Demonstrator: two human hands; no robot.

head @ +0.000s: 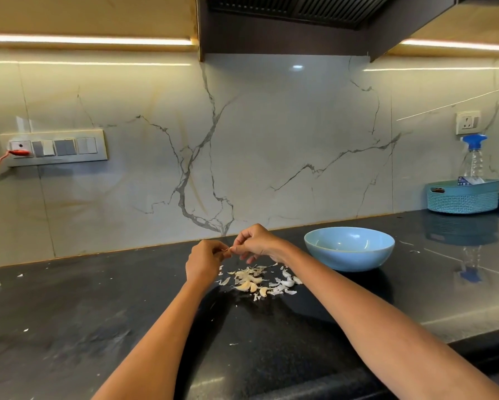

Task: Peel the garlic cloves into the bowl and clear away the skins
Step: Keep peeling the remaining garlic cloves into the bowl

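papery garlic clove [227, 249] in both grips

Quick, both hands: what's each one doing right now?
Left hand: pinching a garlic clove above the counter.
Right hand: pinching the same clove, from the other side.

A small garlic clove [227, 249] is pinched between the fingertips of both hands above the worktop's [98, 313] back edge, over a loose heap of pale cloves and papery skins [257, 281], with the round light-blue bowl [349, 249] upright just beside it.
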